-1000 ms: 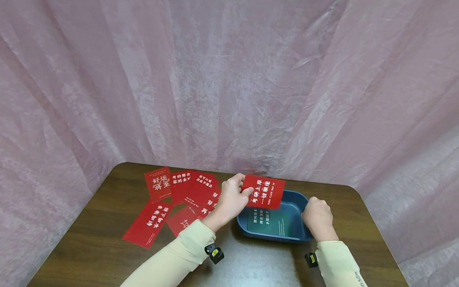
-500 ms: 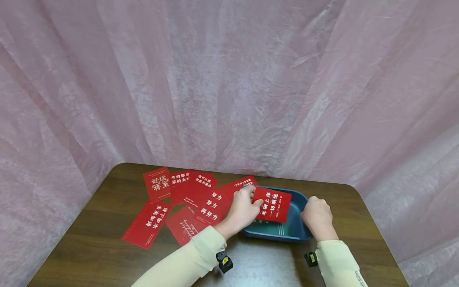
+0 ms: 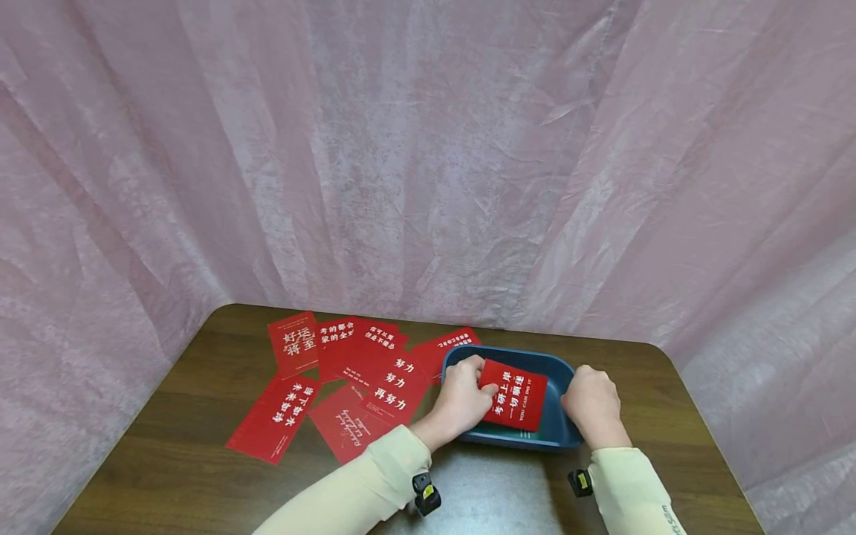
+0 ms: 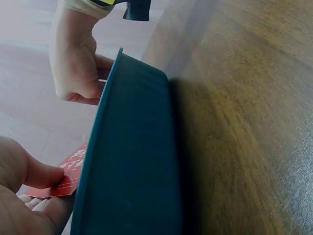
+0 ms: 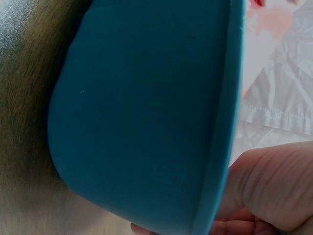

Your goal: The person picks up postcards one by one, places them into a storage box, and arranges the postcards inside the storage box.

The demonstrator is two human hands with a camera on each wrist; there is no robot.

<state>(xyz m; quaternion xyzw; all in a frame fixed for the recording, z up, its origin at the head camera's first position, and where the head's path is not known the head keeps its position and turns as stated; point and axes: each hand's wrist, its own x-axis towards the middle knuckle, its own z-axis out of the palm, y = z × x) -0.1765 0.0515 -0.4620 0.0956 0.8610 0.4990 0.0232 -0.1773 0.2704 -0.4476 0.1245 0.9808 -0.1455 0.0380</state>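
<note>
A dark brown wooden table [image 3: 167,461] fills the lower part of the head view, and a wrinkled pink curtain [image 3: 428,148] hangs behind it across the whole upper frame. A spread of red cards [image 3: 348,371] with white lettering lies on the table, left of centre. Just right of them, at lower centre, sits a blue tray [image 3: 558,431].

The left hand [image 3: 464,395] reaches over the tray's left rim and pinches a red card [image 3: 515,394] by its left edge between thumb and fingers; the card lies inside the tray, directly right of that hand. In the left wrist view the same card [image 4: 68,176] shows at the lower left, caught at the fingertips beside the tray wall [image 4: 132,161].

The right hand [image 3: 591,407] grips the tray's right rim with curled fingers; the card lies just left of it.
</note>
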